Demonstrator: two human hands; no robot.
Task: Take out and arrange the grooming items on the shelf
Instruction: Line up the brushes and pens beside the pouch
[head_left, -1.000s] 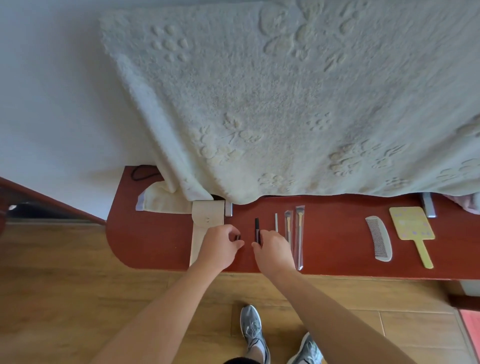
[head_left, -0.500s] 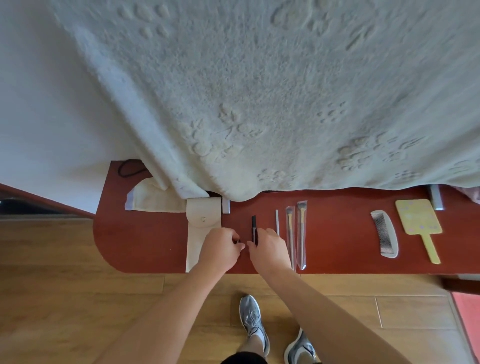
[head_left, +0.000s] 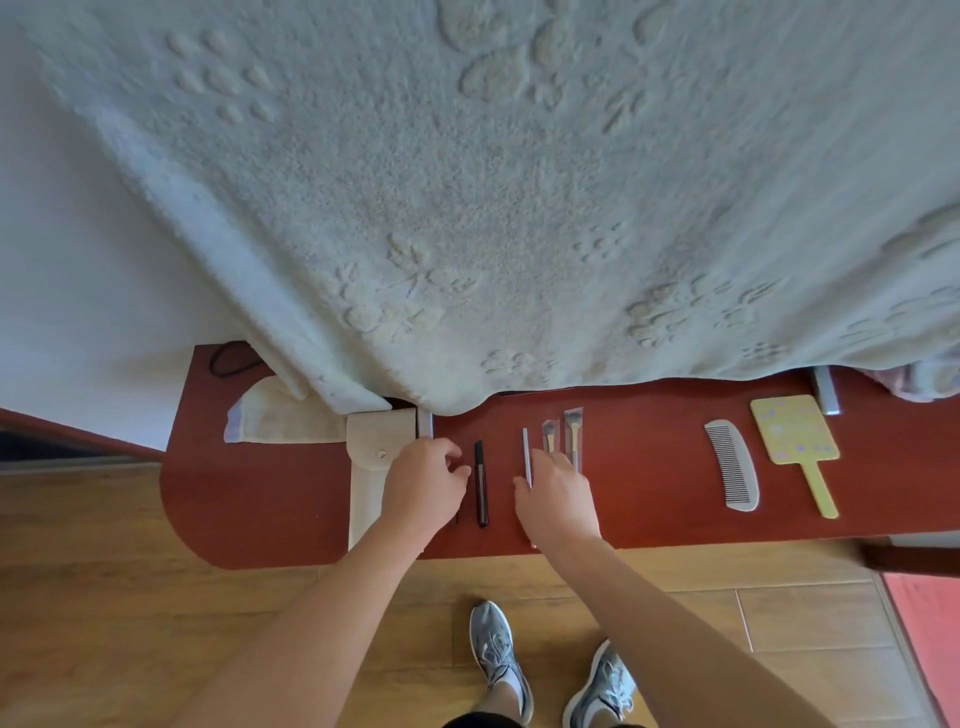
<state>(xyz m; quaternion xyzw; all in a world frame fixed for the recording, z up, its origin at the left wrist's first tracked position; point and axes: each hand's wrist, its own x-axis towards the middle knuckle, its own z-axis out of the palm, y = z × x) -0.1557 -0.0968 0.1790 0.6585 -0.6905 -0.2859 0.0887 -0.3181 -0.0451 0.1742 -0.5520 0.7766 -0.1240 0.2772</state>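
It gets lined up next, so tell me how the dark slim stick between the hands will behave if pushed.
The dark stick looks straight and rigid, so it should slide as one piece. Its slim, seemingly round body lies flat on the smooth red shelf, so a sideways push may roll it. Being so thin, it is probably light.

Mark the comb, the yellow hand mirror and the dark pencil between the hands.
comb (head_left: 733, 467): head view, middle of its teeth.
yellow hand mirror (head_left: 794, 428): head view, centre of the square face.
dark pencil (head_left: 481, 488): head view, mid-barrel.
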